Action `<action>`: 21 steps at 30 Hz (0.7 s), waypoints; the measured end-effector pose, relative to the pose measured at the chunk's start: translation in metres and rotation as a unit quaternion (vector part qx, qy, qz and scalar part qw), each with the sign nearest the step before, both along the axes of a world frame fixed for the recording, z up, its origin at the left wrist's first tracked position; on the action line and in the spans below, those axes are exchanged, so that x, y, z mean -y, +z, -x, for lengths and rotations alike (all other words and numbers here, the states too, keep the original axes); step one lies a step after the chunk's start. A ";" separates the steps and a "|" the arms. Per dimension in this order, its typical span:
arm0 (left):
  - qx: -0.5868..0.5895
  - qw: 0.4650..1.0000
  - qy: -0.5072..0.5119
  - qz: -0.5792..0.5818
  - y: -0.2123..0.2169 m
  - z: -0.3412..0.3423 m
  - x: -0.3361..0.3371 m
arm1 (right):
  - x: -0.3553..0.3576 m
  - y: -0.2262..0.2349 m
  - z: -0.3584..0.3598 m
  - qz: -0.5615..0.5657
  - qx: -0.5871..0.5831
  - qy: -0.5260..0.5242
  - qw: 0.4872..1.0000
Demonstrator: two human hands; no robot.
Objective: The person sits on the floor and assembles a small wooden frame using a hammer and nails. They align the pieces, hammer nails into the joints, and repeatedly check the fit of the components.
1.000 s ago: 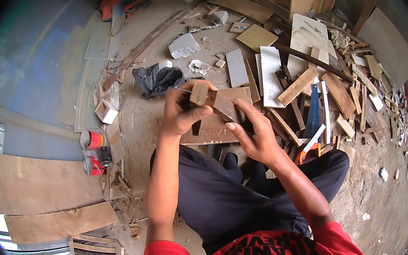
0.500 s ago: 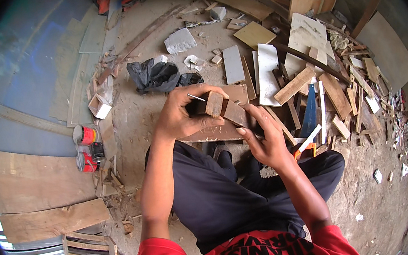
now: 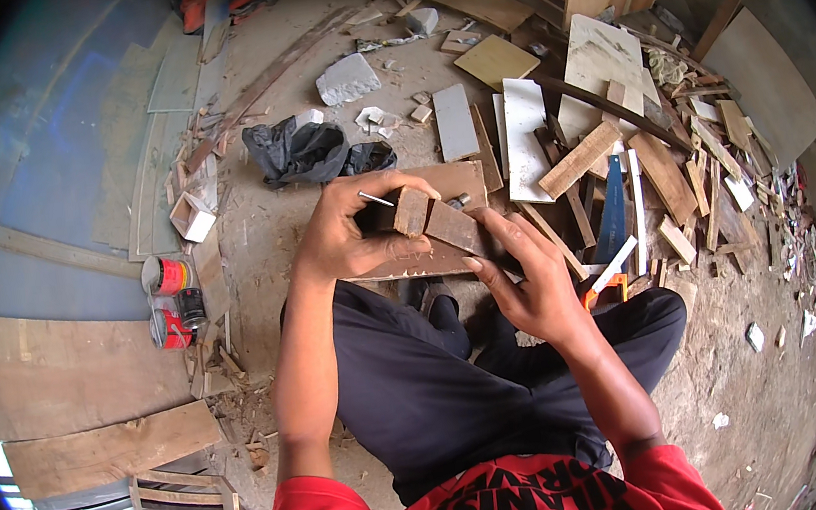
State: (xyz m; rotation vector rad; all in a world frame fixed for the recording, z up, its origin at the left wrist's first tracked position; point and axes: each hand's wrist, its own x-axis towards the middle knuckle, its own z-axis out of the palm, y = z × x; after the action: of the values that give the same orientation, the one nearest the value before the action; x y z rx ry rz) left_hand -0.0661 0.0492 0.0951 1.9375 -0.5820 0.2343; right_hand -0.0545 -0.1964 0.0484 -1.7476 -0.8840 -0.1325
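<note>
Two short wooden pieces are held close together at twelve o'clock from the lap. The left hand (image 3: 349,226) curls around a squared block (image 3: 411,212), fingers above and thumb below; the right hand (image 3: 536,276) pinches the four o'clock end of a dark slat (image 3: 455,229). Both pieces should be stiff, light enough for one hand and dry rather than slippery, though their edges may splinter. Long sides look the surest hold, clear of the pale nail (image 3: 376,198) at the block's ten o'clock; whether it is driven in, I cannot tell. Beneath and beyond sits a brown worktop (image 3: 447,174). Farther off lie a blue-bladed handsaw (image 3: 612,217) at three o'clock and a black bag (image 3: 288,153) at ten.
</note>
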 end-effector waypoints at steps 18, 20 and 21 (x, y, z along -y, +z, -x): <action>-0.051 0.981 0.055 -0.177 -0.009 -0.011 -0.005 | -0.013 -0.032 -0.019 -0.012 -0.061 0.015 0.998; -0.034 0.961 0.088 -0.260 -0.018 -0.015 -0.015 | -0.027 -0.050 -0.023 -0.031 -0.075 0.023 0.996; -0.026 0.947 0.100 -0.305 -0.019 -0.015 -0.018 | -0.034 -0.060 -0.025 -0.027 -0.091 0.023 0.995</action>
State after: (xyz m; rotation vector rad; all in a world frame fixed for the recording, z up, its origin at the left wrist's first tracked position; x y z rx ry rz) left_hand -0.0510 0.0677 0.0764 2.6004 -0.4510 0.1365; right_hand -0.0299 -0.1624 -0.0114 -1.6586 -0.7783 0.0327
